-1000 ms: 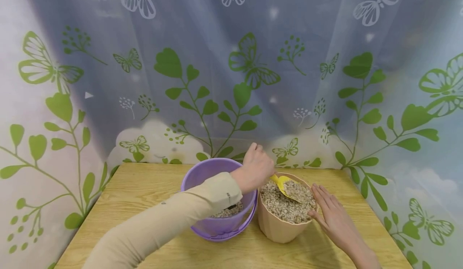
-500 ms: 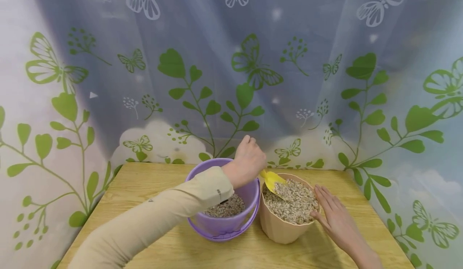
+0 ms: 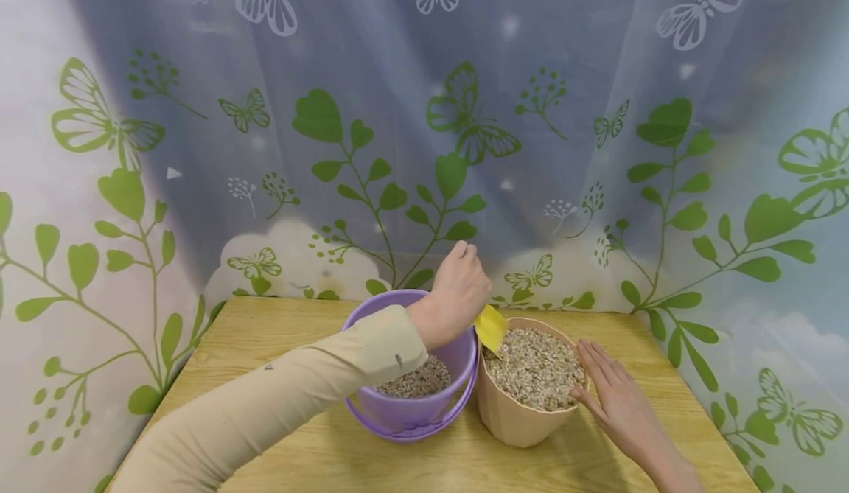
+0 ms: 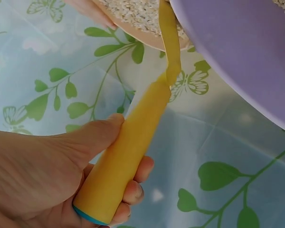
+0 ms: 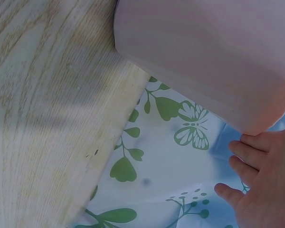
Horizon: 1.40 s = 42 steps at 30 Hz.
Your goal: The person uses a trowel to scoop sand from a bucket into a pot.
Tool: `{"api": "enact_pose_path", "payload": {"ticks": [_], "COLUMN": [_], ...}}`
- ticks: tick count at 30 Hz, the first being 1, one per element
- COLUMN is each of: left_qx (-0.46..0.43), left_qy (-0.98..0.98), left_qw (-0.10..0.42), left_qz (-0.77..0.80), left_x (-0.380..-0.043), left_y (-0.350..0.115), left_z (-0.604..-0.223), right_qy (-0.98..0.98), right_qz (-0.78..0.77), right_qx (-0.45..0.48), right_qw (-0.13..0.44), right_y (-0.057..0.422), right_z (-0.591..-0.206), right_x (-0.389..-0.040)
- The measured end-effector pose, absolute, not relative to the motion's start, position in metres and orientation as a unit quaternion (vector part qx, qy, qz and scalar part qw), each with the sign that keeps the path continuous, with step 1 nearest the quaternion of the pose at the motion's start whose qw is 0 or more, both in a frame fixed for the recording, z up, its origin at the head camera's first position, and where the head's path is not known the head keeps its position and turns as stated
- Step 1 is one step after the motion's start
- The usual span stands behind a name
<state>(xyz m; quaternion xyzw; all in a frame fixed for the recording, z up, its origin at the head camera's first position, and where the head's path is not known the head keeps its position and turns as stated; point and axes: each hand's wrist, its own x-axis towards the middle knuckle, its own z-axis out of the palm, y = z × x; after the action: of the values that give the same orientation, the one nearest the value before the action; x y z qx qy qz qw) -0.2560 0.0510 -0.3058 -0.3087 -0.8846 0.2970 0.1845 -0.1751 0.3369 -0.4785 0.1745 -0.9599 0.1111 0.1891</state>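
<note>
My left hand (image 3: pixel 458 290), in a beige sleeve, grips a small yellow shovel (image 3: pixel 491 329). Thumb and fingers wrap round its thick handle (image 4: pixel 126 152) in the left wrist view. The shovel's blade stands steeply tilted at the left rim of a peach pot (image 3: pixel 511 421), its tip at the gravel. Pale gravel (image 3: pixel 539 371) fills the pot nearly to the rim. Straight fingers of my right hand (image 3: pixel 620 408) rest against the pot's right side; the right wrist view shows them by the pot wall (image 5: pixel 204 52).
A purple bucket (image 3: pixel 411 409) stands close to the pot's left, with gravel (image 3: pixel 421 379) low inside and its handle hanging down in front. My left forearm crosses over it. The wooden table (image 3: pixel 278 334) ends at a curtain (image 3: pixel 371 58) printed with leaves and butterflies.
The shovel has moved left from over the middle of the pot to its left rim, and its blade has tipped from flatter to steep. My right hand has stayed at the pot.
</note>
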Motion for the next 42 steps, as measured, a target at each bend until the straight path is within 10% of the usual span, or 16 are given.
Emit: {"api": "enact_pose_path", "payload": {"ticks": [26, 42], "left_qx": [-0.258, -0.208], "left_qy": [-0.917, -0.898], "left_qw": [0.303, 0.263], "left_qz": [0.038, 0.284], "left_x": [-0.254, -0.243], "left_y": [-0.060, -0.094], "left_z": [-0.321, -0.362], "right_qy": [-0.927, -0.899], "right_qz": [0.102, 0.105], "right_qx": [0.261, 0.323], "right_qw": [0.249, 0.277], "right_y": [0.274, 0.197], "right_z": [-0.451, -0.460], "right_x": [-0.186, -0.215]}}
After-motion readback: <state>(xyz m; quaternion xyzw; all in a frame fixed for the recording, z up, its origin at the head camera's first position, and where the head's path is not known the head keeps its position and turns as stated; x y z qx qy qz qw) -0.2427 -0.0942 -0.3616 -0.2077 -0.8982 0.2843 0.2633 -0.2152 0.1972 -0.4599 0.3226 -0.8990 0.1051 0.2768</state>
